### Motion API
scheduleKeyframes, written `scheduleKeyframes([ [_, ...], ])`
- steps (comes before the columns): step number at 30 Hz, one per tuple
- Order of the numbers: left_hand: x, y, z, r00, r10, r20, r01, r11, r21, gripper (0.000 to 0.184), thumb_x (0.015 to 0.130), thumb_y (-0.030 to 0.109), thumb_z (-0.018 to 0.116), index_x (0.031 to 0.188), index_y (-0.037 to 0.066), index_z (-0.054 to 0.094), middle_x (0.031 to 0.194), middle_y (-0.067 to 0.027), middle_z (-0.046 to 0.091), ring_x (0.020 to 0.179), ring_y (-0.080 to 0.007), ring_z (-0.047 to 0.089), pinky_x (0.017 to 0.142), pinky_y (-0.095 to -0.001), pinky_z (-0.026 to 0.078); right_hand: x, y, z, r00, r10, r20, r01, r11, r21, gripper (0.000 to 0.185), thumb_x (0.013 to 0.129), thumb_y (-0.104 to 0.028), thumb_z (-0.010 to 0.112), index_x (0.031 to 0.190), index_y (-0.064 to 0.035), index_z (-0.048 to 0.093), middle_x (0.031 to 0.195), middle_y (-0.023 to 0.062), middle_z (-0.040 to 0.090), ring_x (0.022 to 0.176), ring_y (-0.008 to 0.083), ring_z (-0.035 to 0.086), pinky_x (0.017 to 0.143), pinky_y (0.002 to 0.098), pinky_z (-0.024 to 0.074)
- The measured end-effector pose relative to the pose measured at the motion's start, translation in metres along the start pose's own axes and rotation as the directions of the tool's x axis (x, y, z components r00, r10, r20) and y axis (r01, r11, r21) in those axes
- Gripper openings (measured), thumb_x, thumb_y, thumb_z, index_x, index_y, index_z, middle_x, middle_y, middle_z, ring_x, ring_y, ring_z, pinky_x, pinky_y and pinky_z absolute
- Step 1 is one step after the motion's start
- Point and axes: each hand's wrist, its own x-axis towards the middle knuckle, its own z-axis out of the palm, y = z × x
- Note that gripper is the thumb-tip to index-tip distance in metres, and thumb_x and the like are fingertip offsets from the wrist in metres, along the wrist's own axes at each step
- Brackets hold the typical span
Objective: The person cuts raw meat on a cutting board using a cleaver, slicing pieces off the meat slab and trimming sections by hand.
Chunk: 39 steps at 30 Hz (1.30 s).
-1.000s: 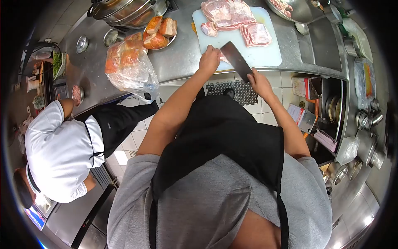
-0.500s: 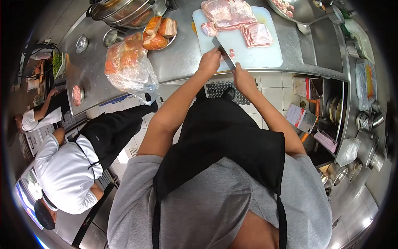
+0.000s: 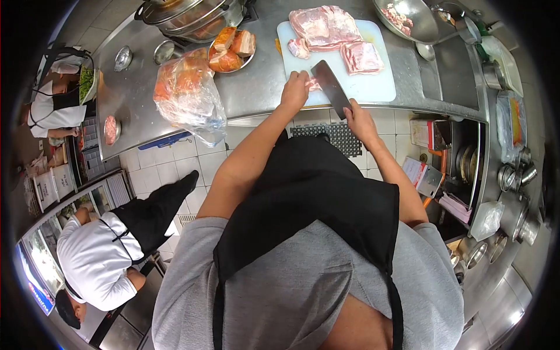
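Observation:
My right hand (image 3: 360, 121) is wrapped round the handle of a broad cleaver (image 3: 331, 87), whose blade lies tilted over the near part of the white cutting board (image 3: 382, 81). Just left of the blade, my left hand (image 3: 296, 90) has its fingers closed on a small strip of raw meat (image 3: 314, 84). Farther back on the board lie a large slab of raw meat (image 3: 324, 28), a smaller slab (image 3: 361, 58) at its near right and a small chunk (image 3: 298, 48) at its near left.
Left of the board are a plate of browned meat pieces (image 3: 232, 49), a plastic bag of meat (image 3: 185, 93) and a large steamer pot (image 3: 192, 17). A metal wok (image 3: 429, 26) stands at the back right. A co-worker (image 3: 96, 256) bends at the lower left; another person (image 3: 55, 111) stands beyond.
The cleaver blade has turned from nearly edge-on to flat-side up, and my right hand has shifted right. The nearer co-worker has moved down and away from the counter.

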Motion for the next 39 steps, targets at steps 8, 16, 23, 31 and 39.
scheduleKeyframes([
  [8, -0.015, 0.007, -0.024, 0.971, -0.189, -0.147, 0.147, 0.955, -0.257, 0.039, 0.076, -0.007, 0.066, 0.11, 0.001, 0.05, 0.104, -0.0214, 0.059, 0.094, -0.0393, 0.064, 0.075, -0.0403, 0.057, -0.016, -0.067, -0.012, 0.987, -0.027, -0.157, 0.022, 0.999, -0.032, 0.028, 0.105, -0.027, 0.052, 0.112, 0.0009, 0.051, 0.078, 0.0287, 0.069, 0.075, 0.0512, 0.067, 0.069, 0.0617, 0.0511],
  [16, -0.006, 0.012, 0.005, 0.996, -0.028, -0.08, 0.018, 0.992, -0.126, 0.029, 0.077, -0.003, 0.068, 0.104, 0.002, 0.056, 0.1, -0.0199, 0.062, 0.095, -0.0419, 0.064, 0.079, -0.0489, 0.053, -0.002, -0.006, 0.045, 0.998, -0.057, -0.006, 0.056, 0.997, -0.053, 0.033, 0.103, -0.023, 0.054, 0.124, 0.003, 0.053, 0.084, 0.0297, 0.07, 0.081, 0.0484, 0.069, 0.074, 0.061, 0.0519],
  [23, 0.018, -0.006, 0.015, 0.982, -0.123, -0.146, 0.122, 0.992, -0.012, 0.01, 0.084, 0.01, 0.069, 0.089, 0.004, 0.075, 0.092, -0.0198, 0.067, 0.087, -0.0385, 0.066, 0.08, -0.0477, 0.054, -0.014, 0.014, -0.01, 0.915, 0.186, 0.358, -0.39, 0.632, 0.67, 0.031, 0.104, -0.031, 0.061, 0.123, -0.0064, 0.056, 0.062, 0.0035, 0.051, 0.042, 0.0136, 0.047, 0.04, 0.0321, 0.0417],
  [31, 0.016, 0.028, 0.021, 0.984, 0.023, 0.178, 0.0, 0.992, -0.128, 0.055, 0.088, 0.02, 0.072, 0.14, 0.01, 0.059, 0.131, -0.0217, 0.054, 0.099, -0.0383, 0.065, 0.092, -0.0449, 0.053, -0.038, 0.056, 0.036, 0.879, 0.263, 0.398, -0.454, 0.203, 0.867, 0.024, 0.105, -0.033, 0.06, 0.106, -0.011, 0.05, 0.059, -0.0023, 0.044, 0.042, 0.0101, 0.043, 0.038, 0.0296, 0.041],
  [39, 0.047, 0.014, 0.011, 0.821, 0.298, 0.487, -0.298, 0.951, -0.08, 0.04, 0.083, 0.017, 0.077, 0.12, 0.01, 0.065, 0.12, -0.0136, 0.055, 0.108, -0.0341, 0.062, 0.094, -0.0426, 0.052, -0.076, 0.015, 0.061, 0.854, 0.443, 0.271, -0.397, 0.218, 0.892, 0.024, 0.105, -0.031, 0.06, 0.11, -0.0098, 0.049, 0.059, 0.0009, 0.046, 0.04, 0.0129, 0.044, 0.037, 0.0315, 0.0416],
])
